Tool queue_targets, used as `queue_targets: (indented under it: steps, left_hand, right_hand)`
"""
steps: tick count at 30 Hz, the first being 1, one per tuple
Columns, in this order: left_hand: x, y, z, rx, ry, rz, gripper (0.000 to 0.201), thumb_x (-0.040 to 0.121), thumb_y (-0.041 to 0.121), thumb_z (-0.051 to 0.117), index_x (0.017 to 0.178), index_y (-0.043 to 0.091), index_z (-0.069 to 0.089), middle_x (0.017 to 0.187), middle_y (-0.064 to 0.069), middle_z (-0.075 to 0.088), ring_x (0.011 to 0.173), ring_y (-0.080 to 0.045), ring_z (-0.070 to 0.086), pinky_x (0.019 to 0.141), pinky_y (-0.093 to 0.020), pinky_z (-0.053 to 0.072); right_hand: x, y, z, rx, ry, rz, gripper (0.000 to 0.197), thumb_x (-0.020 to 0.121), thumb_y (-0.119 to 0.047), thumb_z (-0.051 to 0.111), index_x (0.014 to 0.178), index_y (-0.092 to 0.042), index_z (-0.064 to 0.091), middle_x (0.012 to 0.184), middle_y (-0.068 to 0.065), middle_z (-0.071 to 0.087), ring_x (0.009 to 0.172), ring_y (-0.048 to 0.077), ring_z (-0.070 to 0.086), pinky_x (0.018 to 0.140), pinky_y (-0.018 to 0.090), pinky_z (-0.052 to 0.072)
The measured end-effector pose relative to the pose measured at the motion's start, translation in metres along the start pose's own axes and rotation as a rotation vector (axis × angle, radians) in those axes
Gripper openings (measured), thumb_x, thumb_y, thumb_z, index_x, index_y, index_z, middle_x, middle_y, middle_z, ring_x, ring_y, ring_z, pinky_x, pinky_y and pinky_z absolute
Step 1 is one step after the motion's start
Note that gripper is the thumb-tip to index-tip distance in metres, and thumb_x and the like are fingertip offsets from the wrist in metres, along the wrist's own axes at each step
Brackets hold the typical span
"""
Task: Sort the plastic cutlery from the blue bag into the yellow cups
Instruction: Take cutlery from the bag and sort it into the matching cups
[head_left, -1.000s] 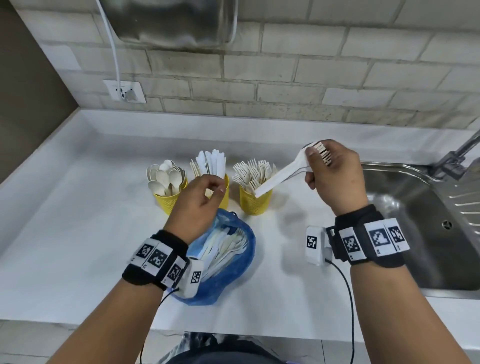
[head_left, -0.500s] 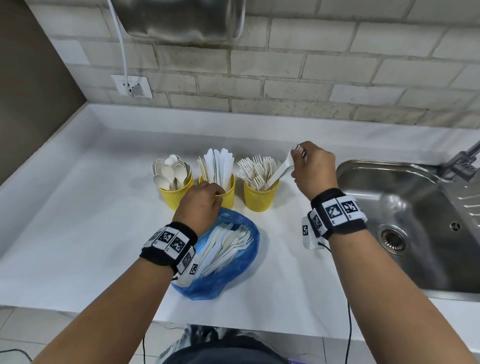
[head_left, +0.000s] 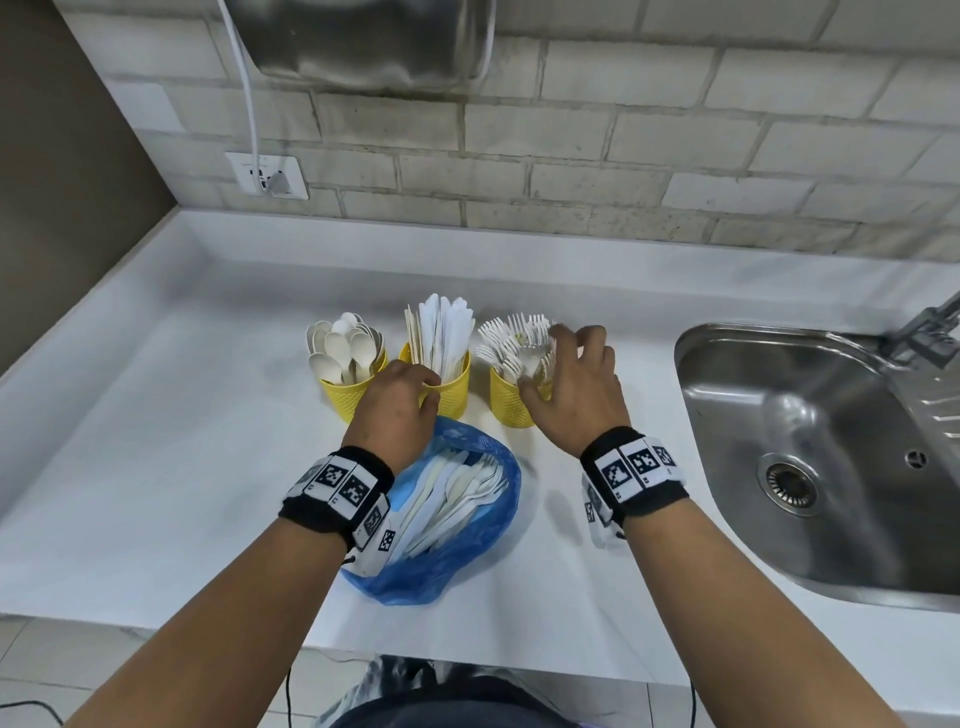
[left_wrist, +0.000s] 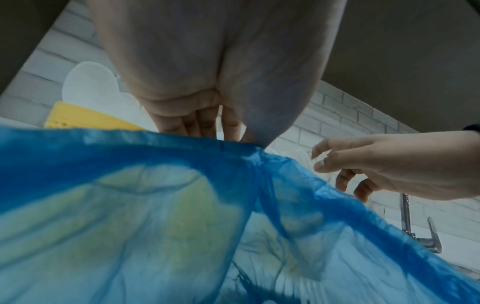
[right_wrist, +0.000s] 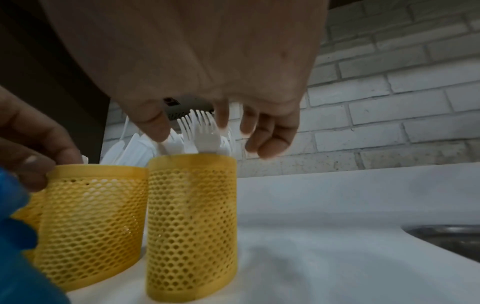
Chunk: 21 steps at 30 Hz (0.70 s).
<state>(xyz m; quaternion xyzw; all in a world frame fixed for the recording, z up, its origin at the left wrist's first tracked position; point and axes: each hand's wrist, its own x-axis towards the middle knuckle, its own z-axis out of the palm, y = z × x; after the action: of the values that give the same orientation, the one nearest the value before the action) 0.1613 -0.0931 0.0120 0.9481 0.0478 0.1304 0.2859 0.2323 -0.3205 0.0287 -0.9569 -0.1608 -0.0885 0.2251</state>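
Blue plastic, thin and slack: the blue bag (head_left: 447, 561) lies nearest on the white surface (head_left: 156, 467), unsorted cutlery (head_left: 457, 493) inside, its far rim held by the left hand (head_left: 395, 410), fingers curled. Beyond, the right hand (head_left: 571, 384) hovers spread and empty over the fork cup (head_left: 511, 400). Risk, I judge: a finger snagging the crowded forks (head_left: 514, 338) could tip that light mesh cup into the knife cup (head_left: 449, 387) beside it.
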Motion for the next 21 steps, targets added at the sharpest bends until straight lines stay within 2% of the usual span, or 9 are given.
queue_targets:
  steps: [1,3,5,7,9,12,14,17,21]
  left_hand:
    - [-0.001,-0.001,-0.001,-0.012,0.008,0.001,0.021,0.096,0.009,0.064,0.115,0.007,0.070,0.115,-0.013,0.062,0.102,-0.030,0.062,0.092,-0.039,0.052]
    - [-0.003,-0.003,-0.004,-0.035,0.040,0.018,0.023,0.094,0.008,0.065,0.117,0.009,0.069,0.117,-0.011,0.060,0.097,-0.029,0.064,0.088,-0.037,0.053]
    - [-0.005,-0.005,-0.009,-0.050,0.103,0.019,0.024,0.094,0.008,0.065,0.117,0.011,0.068,0.119,-0.008,0.056,0.088,-0.026,0.065,0.083,-0.035,0.055]
    - [-0.008,-0.008,-0.014,-0.058,0.177,-0.021,0.024,0.094,0.010,0.064,0.117,0.015,0.067,0.120,-0.007,0.054,0.086,-0.027,0.066,0.080,-0.035,0.055]
    - [-0.008,-0.014,-0.020,-0.027,0.226,-0.069,0.023,0.093,0.010,0.064,0.115,0.015,0.067,0.120,-0.009,0.054,0.086,-0.032,0.066,0.078,-0.040,0.056]
    - [-0.004,-0.025,-0.026,0.066,0.223,-0.129,0.025,0.091,0.005,0.063,0.115,0.009,0.068,0.119,-0.015,0.059,0.092,-0.037,0.063,0.078,-0.043,0.054]
    - [0.000,-0.031,-0.027,0.096,0.213,-0.140,0.024,0.091,0.001,0.061,0.113,0.005,0.070,0.112,-0.017,0.064,0.093,-0.038,0.063,0.078,-0.041,0.052]
    - [0.003,-0.036,-0.027,0.126,0.221,-0.124,0.021,0.093,0.000,0.059,0.107,0.004,0.073,0.101,-0.018,0.067,0.090,-0.038,0.062,0.076,-0.038,0.050]
    - [0.007,-0.040,-0.026,0.135,0.225,-0.119,0.021,0.094,0.000,0.059,0.106,0.005,0.075,0.098,-0.020,0.067,0.089,-0.038,0.062,0.075,-0.039,0.050]
  right_hand:
    - [-0.003,0.001,0.000,0.045,0.061,-0.010,0.058,0.086,-0.039,0.067,0.134,-0.014,0.048,0.124,0.013,0.039,0.109,0.035,0.046,0.085,0.045,0.050]
    - [-0.007,0.001,0.000,0.108,0.178,-0.050,0.050,0.083,-0.031,0.070,0.127,-0.013,0.053,0.119,0.013,0.041,0.106,0.034,0.049,0.085,0.043,0.053]
    - [-0.011,0.001,0.002,0.139,0.204,-0.083,0.038,0.086,-0.026,0.069,0.120,-0.013,0.056,0.115,0.012,0.042,0.101,0.031,0.052,0.081,0.042,0.053]
    - [-0.013,0.003,0.005,0.168,0.169,-0.089,0.028,0.091,-0.020,0.067,0.116,-0.011,0.059,0.111,0.012,0.046,0.095,0.032,0.056,0.076,0.041,0.054]
    - [-0.015,0.007,0.009,0.176,0.121,-0.081,0.019,0.095,-0.018,0.063,0.113,-0.010,0.061,0.107,0.011,0.051,0.087,0.034,0.059,0.069,0.039,0.052]
    - [-0.017,0.012,0.015,0.149,0.062,-0.070,0.015,0.095,-0.016,0.063,0.108,-0.008,0.065,0.104,0.012,0.054,0.080,0.036,0.060,0.066,0.035,0.049]
    - [-0.018,0.013,0.017,0.149,0.051,-0.064,0.012,0.095,-0.014,0.063,0.106,-0.008,0.066,0.102,0.012,0.056,0.077,0.036,0.060,0.066,0.034,0.048]
    - [-0.015,0.014,0.017,0.139,0.042,-0.081,0.007,0.096,-0.011,0.062,0.102,-0.008,0.065,0.098,0.012,0.058,0.075,0.035,0.061,0.063,0.035,0.048]
    - [-0.014,0.015,0.017,0.112,0.012,-0.098,0.008,0.099,-0.010,0.057,0.103,-0.007,0.063,0.096,0.013,0.057,0.076,0.037,0.059,0.064,0.032,0.038]
